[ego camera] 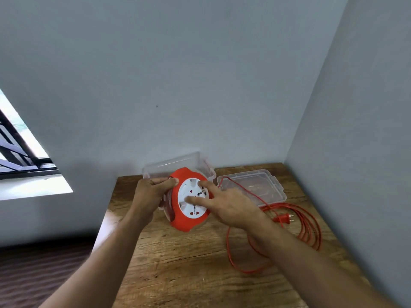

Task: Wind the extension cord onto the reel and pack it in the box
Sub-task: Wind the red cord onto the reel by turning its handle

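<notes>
A red cord reel (189,221) with a white socket face is held tilted above the wooden table. My left hand (151,192) grips its left rim. On the white socket face rest two spread fingers of my right hand (226,205). The red extension cord (307,227) lies in loose loops on the table at the right, its plug (285,218) beside them. One strand runs up over the lid towards the reel. Behind the reel stands a clear plastic box (178,163), open.
The box's clear lid (266,185) lies flat at the back right of the wooden table (178,263). Grey walls close in behind and on the right. The table's left edge drops to a dark floor; a window is at far left.
</notes>
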A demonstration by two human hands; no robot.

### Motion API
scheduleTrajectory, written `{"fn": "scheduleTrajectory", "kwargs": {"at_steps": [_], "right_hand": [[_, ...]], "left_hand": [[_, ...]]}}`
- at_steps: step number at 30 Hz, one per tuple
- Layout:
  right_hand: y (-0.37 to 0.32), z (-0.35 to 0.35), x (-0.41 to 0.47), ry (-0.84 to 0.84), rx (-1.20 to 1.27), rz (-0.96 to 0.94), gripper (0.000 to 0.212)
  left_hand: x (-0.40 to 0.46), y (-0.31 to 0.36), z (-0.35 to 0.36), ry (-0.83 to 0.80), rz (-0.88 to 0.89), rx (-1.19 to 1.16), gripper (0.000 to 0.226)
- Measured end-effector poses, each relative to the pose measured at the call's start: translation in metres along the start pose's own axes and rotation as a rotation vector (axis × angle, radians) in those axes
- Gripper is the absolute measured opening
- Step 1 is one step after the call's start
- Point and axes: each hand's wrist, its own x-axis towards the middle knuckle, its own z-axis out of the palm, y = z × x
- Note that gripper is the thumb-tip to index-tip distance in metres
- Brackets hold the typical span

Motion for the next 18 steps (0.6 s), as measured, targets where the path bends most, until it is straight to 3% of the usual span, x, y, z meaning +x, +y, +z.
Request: {"fn": "scheduleTrajectory", "kwargs": {"at_steps": [4, 7, 15, 17, 18], "right_hand": [[0.009, -0.011, 0.006, -0.043, -0.175, -0.261, 0.063], [0.010, -0.015, 0.009, -0.132, -0.222, -0.260, 0.061], [-0.012, 0.010, 0.013, -0.041, -0.209, -0.022, 0.051], [-0.014, 0.016, 0.016, 0.039, -0.106, 0.157, 0.056], [-0.016, 0.019, 0.019, 0.110, 0.012, 0.334, 0.061]], "left_hand": [[0.004, 0.005, -0.003, -0.099, -0.012, 0.125, 0.032], [0.006, 0.005, -0.002, -0.118, -0.008, 0.139, 0.030], [0.011, 0.006, -0.001, -0.121, 0.024, 0.091, 0.015], [0.011, 0.005, -0.001, -0.141, 0.028, 0.093, 0.010], [0.011, 0.005, 0.001, -0.161, 0.027, 0.088, 0.008]]}}
